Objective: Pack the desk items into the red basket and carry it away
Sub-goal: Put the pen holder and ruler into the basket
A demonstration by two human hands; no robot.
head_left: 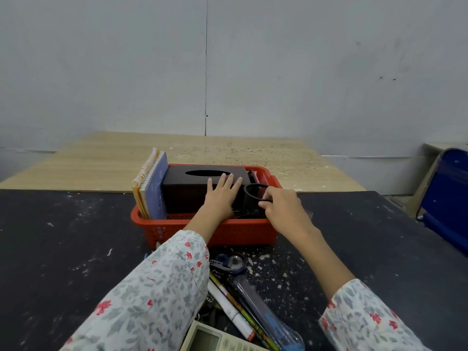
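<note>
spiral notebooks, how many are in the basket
2. Both stand upright at the left end of the red basket: the orange notebook outermost, the blue notebook against the black tissue box. Others may be hidden behind.

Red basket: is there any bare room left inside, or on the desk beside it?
The red basket is crowded: notebooks at its left end, tissue box in the middle, black cup at the right. The dark desk is bare on both sides of it. The near strip is crowded with pens, tape dispenser, calculator.
</note>
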